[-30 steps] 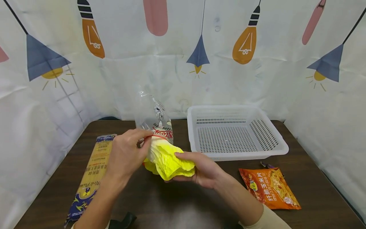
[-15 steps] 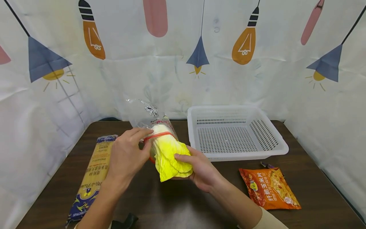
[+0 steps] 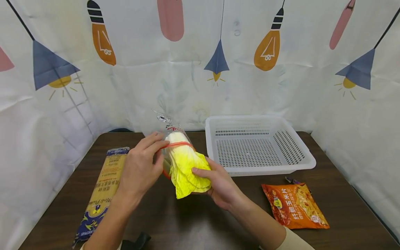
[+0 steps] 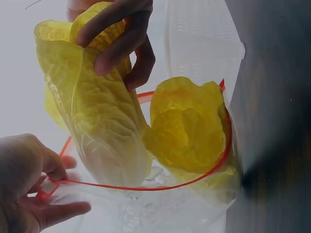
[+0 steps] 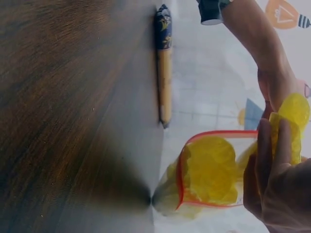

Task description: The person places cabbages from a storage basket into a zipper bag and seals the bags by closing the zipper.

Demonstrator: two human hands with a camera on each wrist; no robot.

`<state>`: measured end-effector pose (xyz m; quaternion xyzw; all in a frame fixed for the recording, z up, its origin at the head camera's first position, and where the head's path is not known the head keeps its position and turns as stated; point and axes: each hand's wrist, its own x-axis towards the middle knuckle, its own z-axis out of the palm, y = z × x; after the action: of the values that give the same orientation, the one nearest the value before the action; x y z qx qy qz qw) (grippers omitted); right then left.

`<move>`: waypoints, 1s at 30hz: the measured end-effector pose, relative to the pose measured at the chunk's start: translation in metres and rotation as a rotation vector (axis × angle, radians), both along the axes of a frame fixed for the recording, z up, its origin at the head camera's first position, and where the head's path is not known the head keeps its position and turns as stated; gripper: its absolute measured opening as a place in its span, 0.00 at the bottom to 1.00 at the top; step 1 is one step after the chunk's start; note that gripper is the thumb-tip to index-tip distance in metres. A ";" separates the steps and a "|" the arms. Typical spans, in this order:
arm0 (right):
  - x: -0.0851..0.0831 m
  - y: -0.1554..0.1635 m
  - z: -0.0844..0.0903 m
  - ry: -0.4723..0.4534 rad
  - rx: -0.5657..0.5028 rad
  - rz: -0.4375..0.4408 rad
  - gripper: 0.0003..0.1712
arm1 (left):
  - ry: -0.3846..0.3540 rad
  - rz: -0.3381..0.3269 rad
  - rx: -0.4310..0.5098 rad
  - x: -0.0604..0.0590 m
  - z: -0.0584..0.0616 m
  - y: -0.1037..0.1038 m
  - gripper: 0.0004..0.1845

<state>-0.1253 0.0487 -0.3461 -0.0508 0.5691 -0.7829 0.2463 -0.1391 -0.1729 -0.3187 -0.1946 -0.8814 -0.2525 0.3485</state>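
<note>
My right hand (image 3: 220, 185) holds a napa cabbage (image 3: 189, 166) by its yellow leafy end, the pale base pointing away and into the mouth of a clear plastic bag (image 4: 194, 208). Between thumb and fingers, my left hand (image 3: 142, 166) pinches the red rim (image 4: 126, 187) of this bag on its left side. In the left wrist view, a second yellow leafy piece (image 4: 187, 126) sits in the bag beside the held cabbage. The bag's printed far part (image 3: 170, 123) is mostly hidden behind the cabbage in the head view.
A white perforated basket (image 3: 260, 170) stands at the back right. On the right lies an orange snack packet (image 3: 295, 206), with a small purple thing (image 3: 292, 180) behind it. A spaghetti pack (image 3: 100, 194) lies along the left, partly behind the left forearm.
The bag has tilted down and away, its mouth now facing me more. The cabbage's base has come inside the red rim, and the right hand has shifted slightly forward.
</note>
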 end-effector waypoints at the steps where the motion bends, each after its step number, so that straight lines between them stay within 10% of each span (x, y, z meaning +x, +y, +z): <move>1: 0.000 0.000 0.000 -0.007 -0.008 0.003 0.32 | -0.007 -0.011 0.009 0.000 0.000 0.000 0.16; 13: -0.004 -0.016 -0.007 -0.143 -0.123 0.013 0.30 | -0.026 -0.065 0.079 0.000 -0.005 0.007 0.14; 30: -0.010 -0.024 0.000 -0.064 -0.028 -0.124 0.31 | 0.000 -0.080 0.087 -0.003 -0.002 0.001 0.15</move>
<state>-0.1353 0.0250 -0.3458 0.0064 0.5521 -0.8056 0.2146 -0.1425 -0.1719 -0.3209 -0.2145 -0.8612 -0.3042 0.3461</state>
